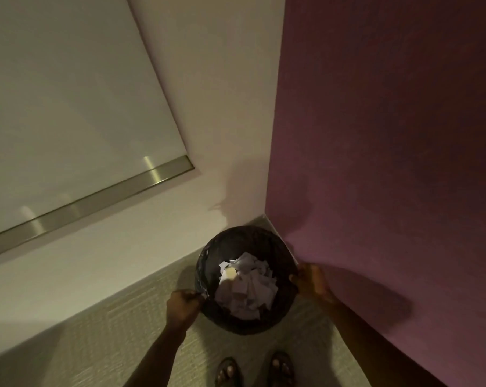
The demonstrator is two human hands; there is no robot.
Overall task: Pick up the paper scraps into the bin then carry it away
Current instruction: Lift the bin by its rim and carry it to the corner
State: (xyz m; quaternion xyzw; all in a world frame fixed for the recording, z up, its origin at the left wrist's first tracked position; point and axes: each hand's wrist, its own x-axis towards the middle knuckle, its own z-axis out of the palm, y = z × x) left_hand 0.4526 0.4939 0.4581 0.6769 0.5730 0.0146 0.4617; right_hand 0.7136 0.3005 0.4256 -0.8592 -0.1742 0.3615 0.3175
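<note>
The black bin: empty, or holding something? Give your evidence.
Not empty. White paper scraps lie heaped inside the black bin, below its rim, which the left hand and right hand grip.

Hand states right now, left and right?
Left hand: grips the near-left rim of the round black bag-lined bin.
Right hand: grips the bin's right rim.

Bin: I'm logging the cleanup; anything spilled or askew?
Nothing stands out. The paper scraps sit inside the bin, none on the visible floor, and the left hand and right hand hold its rim.
</note>
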